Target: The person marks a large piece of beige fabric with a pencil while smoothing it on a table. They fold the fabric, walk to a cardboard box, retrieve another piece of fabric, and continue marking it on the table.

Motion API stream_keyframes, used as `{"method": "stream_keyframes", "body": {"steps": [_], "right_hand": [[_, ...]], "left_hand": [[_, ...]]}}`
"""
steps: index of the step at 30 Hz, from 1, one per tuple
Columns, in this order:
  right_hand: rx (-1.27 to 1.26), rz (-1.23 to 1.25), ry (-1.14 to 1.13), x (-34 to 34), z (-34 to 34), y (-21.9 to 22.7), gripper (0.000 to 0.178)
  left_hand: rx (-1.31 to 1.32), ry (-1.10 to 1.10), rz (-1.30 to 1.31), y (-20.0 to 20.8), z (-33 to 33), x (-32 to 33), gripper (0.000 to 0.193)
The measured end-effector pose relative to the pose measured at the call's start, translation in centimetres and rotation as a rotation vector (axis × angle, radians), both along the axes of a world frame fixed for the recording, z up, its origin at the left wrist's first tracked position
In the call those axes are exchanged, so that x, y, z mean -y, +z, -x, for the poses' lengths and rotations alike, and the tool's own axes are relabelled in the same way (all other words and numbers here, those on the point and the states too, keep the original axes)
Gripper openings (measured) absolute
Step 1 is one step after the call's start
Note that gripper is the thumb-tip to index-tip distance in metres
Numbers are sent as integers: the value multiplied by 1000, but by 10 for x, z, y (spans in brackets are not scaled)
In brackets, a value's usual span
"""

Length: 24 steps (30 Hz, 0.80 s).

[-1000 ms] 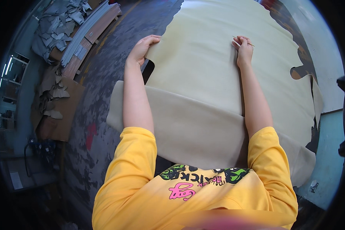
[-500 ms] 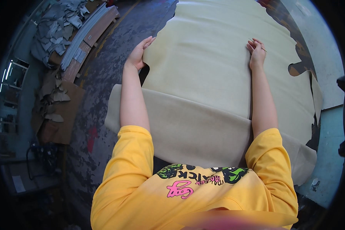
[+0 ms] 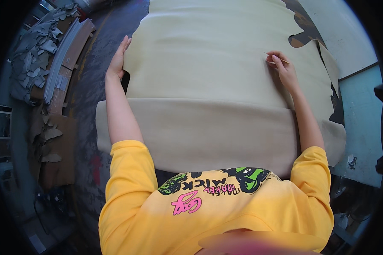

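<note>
A large pale cream-green leather hide (image 3: 200, 51) lies spread in front of me, its near end turned up into a greyish-beige flap (image 3: 217, 127) close to my body. My left hand (image 3: 118, 58) rests against the hide's left edge with its fingers stretched out; the thumb is mostly hidden. Over the right part of the hide, my right hand (image 3: 284, 70) has its fingers closed round a thin pale stick (image 3: 281, 59) with a pointed end. Whether the stick's tip touches the leather, I cannot tell.
Grey leather scraps (image 3: 32, 61) are heaped at the far left beside a stack of long boards (image 3: 66, 63). Below them, brown scraps lie on a cardboard sheet (image 3: 64, 146). Dark mottled floor (image 3: 91, 80) runs along the left. A pale blue-green surface (image 3: 364, 127) borders the hide on the right.
The view has shifted, so the scene sits differently in the picture. My right hand has turned and moved nearer on the hide, still holding the stick. My left hand stays at the left edge.
</note>
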State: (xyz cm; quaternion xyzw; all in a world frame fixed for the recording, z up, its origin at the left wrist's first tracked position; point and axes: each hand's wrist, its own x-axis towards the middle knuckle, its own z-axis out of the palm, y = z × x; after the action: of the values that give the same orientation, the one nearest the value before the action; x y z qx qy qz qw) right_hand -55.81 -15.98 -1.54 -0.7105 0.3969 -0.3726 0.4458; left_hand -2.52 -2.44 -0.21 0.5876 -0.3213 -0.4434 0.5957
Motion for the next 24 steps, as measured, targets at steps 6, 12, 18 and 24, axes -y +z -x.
{"method": "stream_keyframes", "body": {"steps": [6,12,18,24], "right_hand": [[-264,390,-461,-112,184,32,31],[-211,526,-1491,-258,322,-13,38],[518,-35,-1590,-306,292,-133,43],[1278,-328,-971,-253,231,-140,57]], "left_hand": [[471,195,26,-11,-7,17,63],[839,515,312,35,40,-2,31],[898,-297,279,46,213,-91,35],[1327,-755,168,30,281,-199,77]]}}
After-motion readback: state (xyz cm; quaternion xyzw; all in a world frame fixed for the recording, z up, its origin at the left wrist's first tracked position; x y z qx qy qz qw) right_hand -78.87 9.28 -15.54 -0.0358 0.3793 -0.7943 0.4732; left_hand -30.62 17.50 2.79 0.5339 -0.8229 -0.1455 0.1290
